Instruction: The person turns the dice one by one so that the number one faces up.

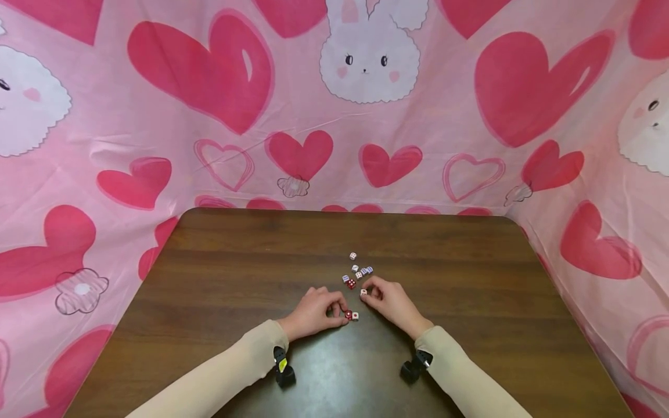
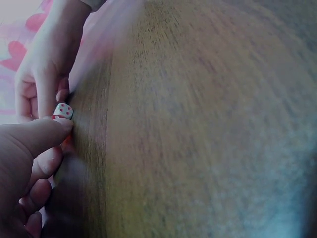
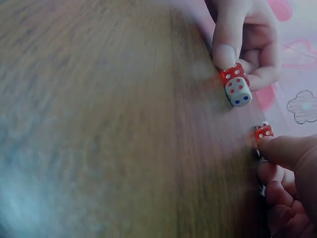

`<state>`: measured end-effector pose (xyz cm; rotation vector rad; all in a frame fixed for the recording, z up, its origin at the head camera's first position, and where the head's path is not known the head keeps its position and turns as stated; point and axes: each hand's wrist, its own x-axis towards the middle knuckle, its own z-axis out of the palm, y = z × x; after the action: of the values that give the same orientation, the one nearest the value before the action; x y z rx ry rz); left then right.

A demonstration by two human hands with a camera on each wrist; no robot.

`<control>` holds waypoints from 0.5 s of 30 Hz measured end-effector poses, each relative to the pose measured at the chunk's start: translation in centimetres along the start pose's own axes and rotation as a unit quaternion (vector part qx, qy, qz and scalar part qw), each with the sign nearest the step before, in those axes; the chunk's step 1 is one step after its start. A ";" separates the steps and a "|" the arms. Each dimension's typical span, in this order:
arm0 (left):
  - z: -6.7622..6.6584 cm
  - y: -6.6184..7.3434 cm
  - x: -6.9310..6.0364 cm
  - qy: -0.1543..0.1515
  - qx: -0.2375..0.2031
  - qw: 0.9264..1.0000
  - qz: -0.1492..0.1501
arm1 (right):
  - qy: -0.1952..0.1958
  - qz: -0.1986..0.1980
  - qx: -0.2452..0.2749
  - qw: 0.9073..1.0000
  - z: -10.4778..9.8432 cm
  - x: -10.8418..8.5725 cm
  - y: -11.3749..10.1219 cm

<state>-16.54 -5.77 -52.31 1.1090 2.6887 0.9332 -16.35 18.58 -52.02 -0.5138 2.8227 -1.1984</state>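
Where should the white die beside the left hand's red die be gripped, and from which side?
Likely by its near and far faces, coming from the right: the white die is a small cube whose left face is blocked by the red die in the left hand.

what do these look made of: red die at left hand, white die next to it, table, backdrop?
Red die, white die: probably plastic; solid colour, crisp corners slightly rounded on the white one.
Table: wood or wood-look laminate, satin; brown grain, soft glare near the front.
Backdrop: likely printed fabric, mostly matte; creases, though thin plastic sheet is possible.
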 end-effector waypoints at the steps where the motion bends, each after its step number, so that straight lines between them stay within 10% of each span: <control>1: 0.0 0.0 0.0 0.000 0.000 1.000 0.000 | -0.002 0.001 0.001 1.000 0.0 0.0 0.0; 15: 0.0 0.0 0.1 -0.002 0.002 1.000 0.000 | -0.008 -0.017 -0.023 1.000 0.0 -0.2 0.0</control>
<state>-16.57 -5.74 -52.27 1.1093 2.6892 0.9241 -16.15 18.65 -52.05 -0.5743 2.8451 -1.1317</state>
